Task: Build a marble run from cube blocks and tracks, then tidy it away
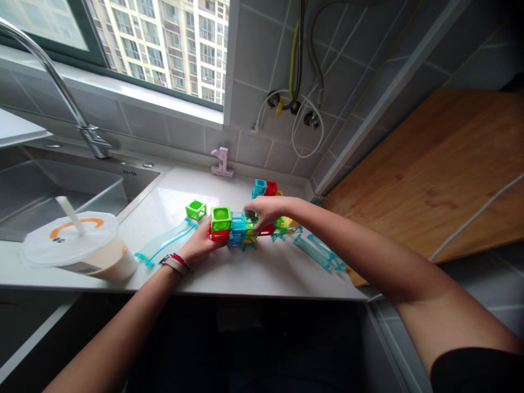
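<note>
Your daylight enters through the window [164, 46] at eleven o'clock, leaving a pale glare on the bench [270, 275] toward nine and soft shadows beneath your hands [266, 210]. Under the bench, at six o'clock, you get near black, and your two o'clock corner darkens too. Your wide lens stretches the cup [108, 248] near nine; fine detail looks slightly soft.

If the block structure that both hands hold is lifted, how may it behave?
The block structure is probably light for its size, as its cubes have open sides. Their straight edges suggest stiffness. Built from several pieces, it might come apart.
</note>
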`<state>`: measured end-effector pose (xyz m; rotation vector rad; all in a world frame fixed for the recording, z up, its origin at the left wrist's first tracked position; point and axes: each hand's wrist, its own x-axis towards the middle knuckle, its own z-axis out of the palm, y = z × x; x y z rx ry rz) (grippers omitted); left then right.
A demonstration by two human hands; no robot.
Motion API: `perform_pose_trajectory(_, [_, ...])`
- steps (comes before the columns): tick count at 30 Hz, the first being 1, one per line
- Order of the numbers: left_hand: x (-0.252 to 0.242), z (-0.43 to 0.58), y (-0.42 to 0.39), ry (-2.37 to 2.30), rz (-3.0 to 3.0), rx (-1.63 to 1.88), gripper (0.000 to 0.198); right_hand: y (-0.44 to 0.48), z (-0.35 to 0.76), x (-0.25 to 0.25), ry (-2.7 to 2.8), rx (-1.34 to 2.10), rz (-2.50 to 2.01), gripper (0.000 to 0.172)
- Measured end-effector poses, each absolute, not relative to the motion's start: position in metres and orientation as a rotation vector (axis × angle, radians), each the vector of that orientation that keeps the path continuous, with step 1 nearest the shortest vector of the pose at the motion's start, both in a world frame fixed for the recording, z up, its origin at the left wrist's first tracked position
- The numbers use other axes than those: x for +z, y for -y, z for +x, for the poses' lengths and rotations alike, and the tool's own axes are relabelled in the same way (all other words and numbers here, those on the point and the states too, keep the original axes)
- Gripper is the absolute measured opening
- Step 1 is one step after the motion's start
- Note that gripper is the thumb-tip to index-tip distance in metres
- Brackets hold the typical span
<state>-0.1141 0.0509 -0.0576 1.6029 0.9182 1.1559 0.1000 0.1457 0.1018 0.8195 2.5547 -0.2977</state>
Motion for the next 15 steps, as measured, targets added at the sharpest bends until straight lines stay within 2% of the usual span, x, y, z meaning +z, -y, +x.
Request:
perform_pose_trajectory(8, [-0.048, -0.113, -0.051, -0.960, 1.677, 1.148, 0.055, -0.140, 0.095, 0.102, -2.551, -0.279, 0.797, 0.052])
perform_pose_trajectory(10, [-0.049, -0.114, -0.051, -0.994, 1.700, 1.152, 0.055, -0.140, 0.096, 0.104, -2.533, -0.290, 0.830, 0.063])
perform_pose_trajectory(13, [-0.054, -0.117, -0.050, -1.029, 1.704, 1.136, 0.059, -0.138, 0.109, 0.117, -2.609, -0.408, 0.918, 0.088])
perform_pose_trajectory(15, [-0.057, -0.119, -0.050, -1.032, 1.680, 1.137, 0.062, -0.129, 0.127, 0.131, -2.794, -0.538, 1.006, 0.085])
